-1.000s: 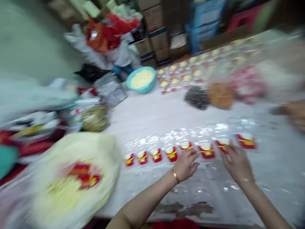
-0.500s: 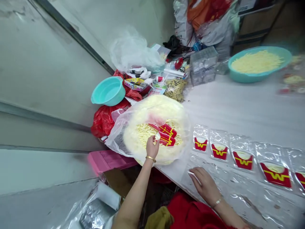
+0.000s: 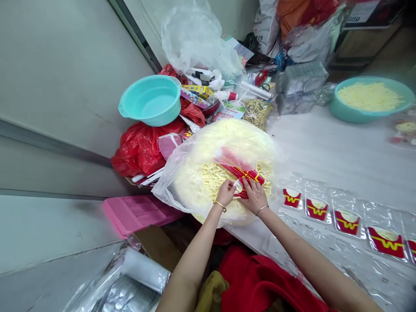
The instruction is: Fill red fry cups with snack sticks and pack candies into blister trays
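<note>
The left hand (image 3: 226, 193), with a gold-coloured bangle at its wrist, closes thumb and fingertips in a pinch at the white rounded end of a flat red card carton (image 3: 244, 189). The right hand (image 3: 255, 197) lies half open with its fingers bent over the carton's red face; whether its thumb grips, I cannot tell. The carton is at the centre of the frame, just in front of other flat red cartons with yellow print (image 3: 240, 172), over pale yellow thin strips (image 3: 212, 180) inside a large translucent plastic bag (image 3: 224, 132).

To handle the carton well, I would steady its red face lightly with the right fingers and work the white end with the left fingertips, squeezing gently so the thin card does not crease.

On the clear plastic pouches with red-and-white fronts (image 3: 347, 223) at lower right, a yellow zigzag reads like a W. The flat white-and-green printed packet (image 3: 230, 111), above centre, carries red characters too small to read; the cartons' own yellow print is too fine to make out
</note>
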A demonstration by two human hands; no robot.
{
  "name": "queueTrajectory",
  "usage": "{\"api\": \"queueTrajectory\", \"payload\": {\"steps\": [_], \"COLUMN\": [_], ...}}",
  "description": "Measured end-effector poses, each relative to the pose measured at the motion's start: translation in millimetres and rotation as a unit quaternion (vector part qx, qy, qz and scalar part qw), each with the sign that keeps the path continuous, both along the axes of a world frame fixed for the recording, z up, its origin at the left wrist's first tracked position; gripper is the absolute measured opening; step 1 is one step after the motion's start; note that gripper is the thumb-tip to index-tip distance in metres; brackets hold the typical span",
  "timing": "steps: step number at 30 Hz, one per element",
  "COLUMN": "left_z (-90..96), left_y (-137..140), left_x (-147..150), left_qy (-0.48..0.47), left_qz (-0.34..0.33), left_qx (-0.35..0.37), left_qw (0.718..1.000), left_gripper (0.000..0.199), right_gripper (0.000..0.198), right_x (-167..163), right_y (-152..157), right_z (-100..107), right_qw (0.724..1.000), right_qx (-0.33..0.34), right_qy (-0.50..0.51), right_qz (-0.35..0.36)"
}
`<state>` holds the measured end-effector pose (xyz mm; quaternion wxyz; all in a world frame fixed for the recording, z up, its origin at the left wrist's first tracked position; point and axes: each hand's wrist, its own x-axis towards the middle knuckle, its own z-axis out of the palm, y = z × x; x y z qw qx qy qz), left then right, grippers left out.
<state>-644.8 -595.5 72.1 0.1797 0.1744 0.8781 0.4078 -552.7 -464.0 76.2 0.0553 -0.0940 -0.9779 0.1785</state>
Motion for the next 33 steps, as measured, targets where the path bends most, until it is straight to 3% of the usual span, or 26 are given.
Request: {"api": "queueTrajectory", "payload": {"steps": [8,12,15,19,24,29,33], "left_z": [16.7,31.6,52.8,91.8,128.1,133.2,128.1], "left_y": [0.5,-19.2,-38.1,-46.8,-38.5,-34.3,-35.1], "left_x": [-15.1,-28.7,-36.1,-28.1,-8.1,1.3,4.9], "left_qy": [0.019,0.036,0.040,0.080,0.074,0.040,0.024], "left_qz": [-0.033,0.011,0.030,-0.027,-0.085,-0.076,-0.065], "left_qx": [0.008,-0.009,-0.027,-0.027,0.012,0.035,0.045], "left_qw": [0.999,0.999,0.998,0.996,0.994,0.996,0.997], "left_gripper": [0.006,0.007,0.008,0.009,0.012,0.020,0.018], "right_gripper": [0.072,0.073,0.076,0.093,0.074,0.057,0.058], "right_x": [-13.6,-15.2,-13.1,-15.3,-20.6,-9.8,1.3], "right_y": [6.1,5.8,-1.3,-21.2,-33.4,-24.8,-19.7], "right_z": [5.9,4.2,11.9,33.0,38.2,35.3,37.7], "right_qw": [1.000,1.000,1.000,0.995,0.965,0.954,0.956], "right_qx": [-0.014,-0.018,-0.015,-0.066,-0.198,-0.228,-0.220], "right_qy": [0.012,-0.002,-0.006,0.060,0.159,0.187,0.182], "right_qz": [0.019,0.013,0.004,0.033,0.070,0.060,0.071]}}
